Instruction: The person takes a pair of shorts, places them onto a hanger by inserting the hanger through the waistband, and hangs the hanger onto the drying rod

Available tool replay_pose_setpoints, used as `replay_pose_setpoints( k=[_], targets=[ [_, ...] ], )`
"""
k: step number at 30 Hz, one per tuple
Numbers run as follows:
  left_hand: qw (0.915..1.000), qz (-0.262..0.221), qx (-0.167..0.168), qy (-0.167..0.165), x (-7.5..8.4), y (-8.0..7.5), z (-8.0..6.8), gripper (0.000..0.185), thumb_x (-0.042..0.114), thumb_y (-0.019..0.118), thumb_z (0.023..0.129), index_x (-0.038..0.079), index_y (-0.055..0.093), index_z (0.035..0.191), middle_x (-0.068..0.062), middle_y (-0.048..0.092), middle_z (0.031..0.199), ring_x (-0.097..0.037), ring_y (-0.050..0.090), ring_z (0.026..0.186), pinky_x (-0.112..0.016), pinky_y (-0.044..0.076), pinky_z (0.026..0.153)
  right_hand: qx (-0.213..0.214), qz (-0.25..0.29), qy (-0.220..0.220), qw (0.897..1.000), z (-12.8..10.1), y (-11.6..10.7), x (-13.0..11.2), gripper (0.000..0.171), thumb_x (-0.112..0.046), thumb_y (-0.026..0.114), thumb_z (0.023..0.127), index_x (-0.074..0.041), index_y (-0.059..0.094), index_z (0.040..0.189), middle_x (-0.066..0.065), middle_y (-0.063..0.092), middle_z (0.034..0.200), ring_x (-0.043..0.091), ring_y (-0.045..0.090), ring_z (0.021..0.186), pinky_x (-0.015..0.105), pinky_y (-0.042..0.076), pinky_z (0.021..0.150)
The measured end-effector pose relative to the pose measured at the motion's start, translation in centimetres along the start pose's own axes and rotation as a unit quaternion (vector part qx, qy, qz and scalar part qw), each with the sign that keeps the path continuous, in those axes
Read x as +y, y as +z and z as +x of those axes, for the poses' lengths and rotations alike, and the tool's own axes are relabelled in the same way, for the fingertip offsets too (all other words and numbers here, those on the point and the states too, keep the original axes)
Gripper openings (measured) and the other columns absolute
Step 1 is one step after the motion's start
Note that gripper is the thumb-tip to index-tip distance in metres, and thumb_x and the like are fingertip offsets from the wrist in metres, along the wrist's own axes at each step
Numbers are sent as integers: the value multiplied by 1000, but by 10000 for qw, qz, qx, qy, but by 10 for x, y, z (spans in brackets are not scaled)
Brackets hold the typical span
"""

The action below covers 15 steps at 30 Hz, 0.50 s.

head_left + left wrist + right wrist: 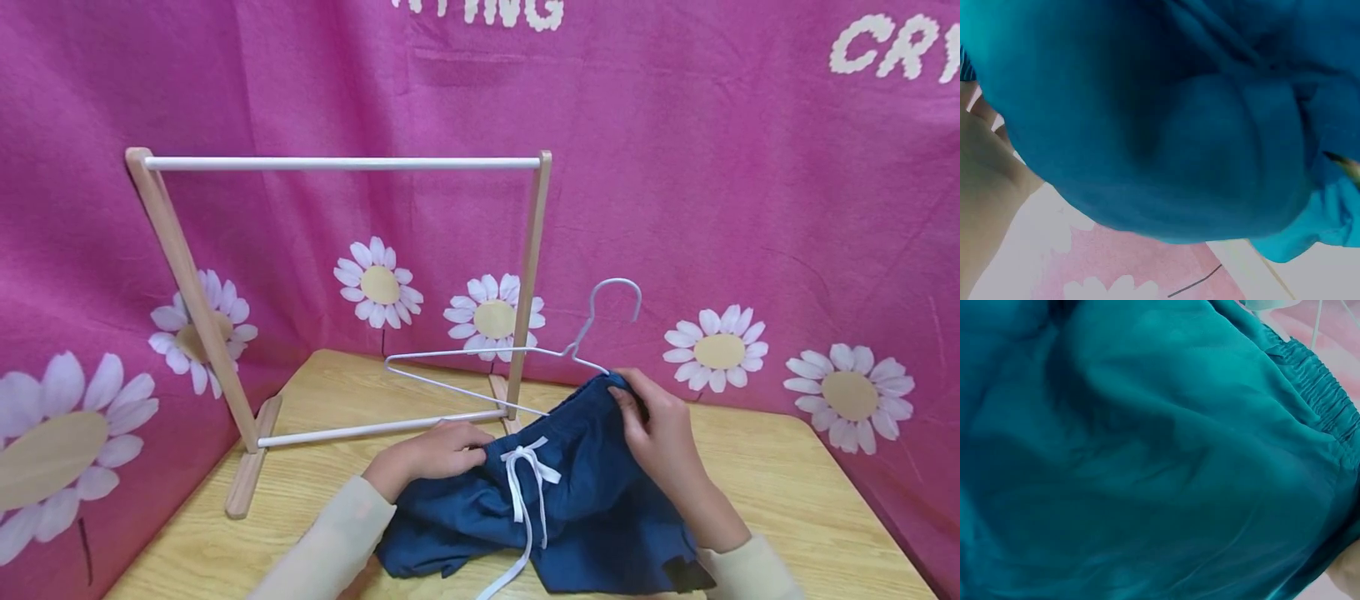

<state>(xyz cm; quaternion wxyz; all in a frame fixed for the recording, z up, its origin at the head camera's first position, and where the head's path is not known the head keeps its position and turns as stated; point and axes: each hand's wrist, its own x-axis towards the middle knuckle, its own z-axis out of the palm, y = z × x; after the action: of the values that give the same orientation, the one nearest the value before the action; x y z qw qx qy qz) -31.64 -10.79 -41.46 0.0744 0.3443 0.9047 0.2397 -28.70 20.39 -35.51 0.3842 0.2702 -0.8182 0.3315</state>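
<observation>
Pink daisy-print cloth is hung behind and beside a light wooden tabletop (787, 492), on which a small wooden garment rack (341, 163) with white rails is stood. Blue shorts (592, 500) with an elastic waistband and a white drawstring (525, 475) are lain crumpled at the near edge, partly raised. One end of the waistband is pinched by the left hand (442, 450); the other end is gripped by the right hand (660, 425), fingers curled over the cloth, where a white wire hanger (510, 354) is met by the fabric. Whether the hanger's arm is already inside the waistband cannot be told. Both wrist views are filled with blue cloth. The shorts are judged light, limp and prone to sagging or bunching; the gathered waistband is judged the firmest hold, stretched between both grips. The thin hanger is judged light, springy and easily tipped.
</observation>
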Motion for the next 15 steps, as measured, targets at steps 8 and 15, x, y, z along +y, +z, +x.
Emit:
replay_pose_setpoints(
  k=[8, 15],
  targets=[
    [9960, 530, 597, 414, -1, 3, 9, 20, 34, 81, 87, 20, 79, 102, 11, 71, 90, -6, 62, 88, -35, 37, 83, 46, -8, 70, 10000, 0, -7, 1, 25, 8, 68, 91, -3, 70, 113, 7, 70, 88, 10, 51, 67, 10, 43, 66],
    [9823, 785, 1698, 61, -10, 0, 11, 20, 36, 83, 84, 17, 80, 90, 10, 64, 75, -7, 55, 74, -35, 42, 76, 161, -58, 54, 9998, 2, -12, 2, 26, 9, 68, 89, -2, 71, 112, 10, 73, 93, 12, 56, 72, 6, 44, 76]
  ],
)
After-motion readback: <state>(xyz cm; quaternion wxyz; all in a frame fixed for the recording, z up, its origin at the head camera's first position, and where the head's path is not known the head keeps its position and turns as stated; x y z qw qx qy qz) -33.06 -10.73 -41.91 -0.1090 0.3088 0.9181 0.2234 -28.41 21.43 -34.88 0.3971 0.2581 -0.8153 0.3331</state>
